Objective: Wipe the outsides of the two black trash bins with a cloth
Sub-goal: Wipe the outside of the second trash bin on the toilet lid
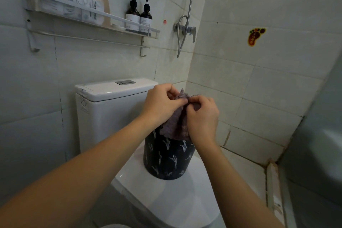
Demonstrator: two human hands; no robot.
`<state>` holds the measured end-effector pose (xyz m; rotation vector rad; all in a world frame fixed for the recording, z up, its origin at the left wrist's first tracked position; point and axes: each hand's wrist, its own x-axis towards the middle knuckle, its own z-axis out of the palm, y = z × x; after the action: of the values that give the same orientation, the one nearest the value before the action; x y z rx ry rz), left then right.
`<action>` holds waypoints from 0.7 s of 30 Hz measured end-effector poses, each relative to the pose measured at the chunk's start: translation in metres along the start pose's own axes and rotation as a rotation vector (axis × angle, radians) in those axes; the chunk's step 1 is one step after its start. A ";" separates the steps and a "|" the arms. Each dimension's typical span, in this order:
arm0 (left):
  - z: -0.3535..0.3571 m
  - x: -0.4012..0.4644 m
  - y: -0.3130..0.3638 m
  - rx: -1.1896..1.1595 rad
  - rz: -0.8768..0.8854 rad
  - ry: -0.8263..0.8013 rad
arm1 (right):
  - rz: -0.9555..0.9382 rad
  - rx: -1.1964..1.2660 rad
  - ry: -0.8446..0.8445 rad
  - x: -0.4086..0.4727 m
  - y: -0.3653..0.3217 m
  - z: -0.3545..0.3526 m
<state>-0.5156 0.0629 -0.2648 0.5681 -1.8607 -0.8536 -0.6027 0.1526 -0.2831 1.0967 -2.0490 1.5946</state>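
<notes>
The toilet [166, 200] carries the work: its closed lid serves as the stand, with the tank [111, 102] behind. On that lid stands one black bin [166, 161], upright, its dark wall printed with small white figures. Only one bin is in view; the second is not in the picture.

The bin looks like a light, thin-walled plastic pail, stiff enough to keep its shape but likely to skid on the glossy lid if rubbed hard from one side. My judgement is that it should be steadied at the rim or top edge with one hand while the other wipes the wall, since the smooth side gives little hold.

The cloth [175, 126] is a soft, purplish-grey, textured rag, limp and light. It hangs from the hands down to the bin's mouth, its lower part lying on or just inside the rim; which of the two I cannot tell. It will bunch or fold readily, so gathering it into a pad would suit wiping.

The left hand [162, 103] has its grip closed on the cloth's upper edge, fingers curled and pinching. The right hand [201, 116] pinches the same edge just beside it, thumb and fingers curled round the fabric. The two hands almost touch above the bin, and neither touches the bin itself.
</notes>
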 end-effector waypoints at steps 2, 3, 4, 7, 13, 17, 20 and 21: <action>0.003 -0.002 0.000 0.011 0.009 0.003 | 0.001 0.021 -0.027 -0.001 -0.001 -0.001; 0.004 -0.002 -0.001 -0.006 0.007 -0.006 | -0.001 0.038 -0.038 -0.002 -0.001 -0.001; 0.005 -0.003 -0.002 -0.027 -0.002 -0.014 | 0.001 0.061 -0.038 -0.003 -0.002 0.000; 0.009 -0.005 -0.001 -0.043 -0.019 -0.008 | 0.042 0.167 -0.010 -0.008 -0.005 -0.004; 0.005 -0.001 0.006 -0.013 -0.074 -0.061 | 0.156 0.405 -0.117 -0.019 -0.006 -0.011; 0.005 0.000 0.008 -0.128 -0.117 -0.219 | 0.209 0.433 -0.075 -0.016 -0.002 -0.010; 0.001 0.000 0.005 -0.129 -0.093 -0.192 | 0.255 0.534 -0.076 -0.011 0.000 -0.011; -0.001 0.001 0.003 -0.117 -0.088 -0.142 | 0.281 0.566 -0.090 -0.009 0.001 -0.012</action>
<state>-0.5157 0.0639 -0.2614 0.5307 -1.9098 -1.0779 -0.5998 0.1671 -0.2860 1.0966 -1.9185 2.4065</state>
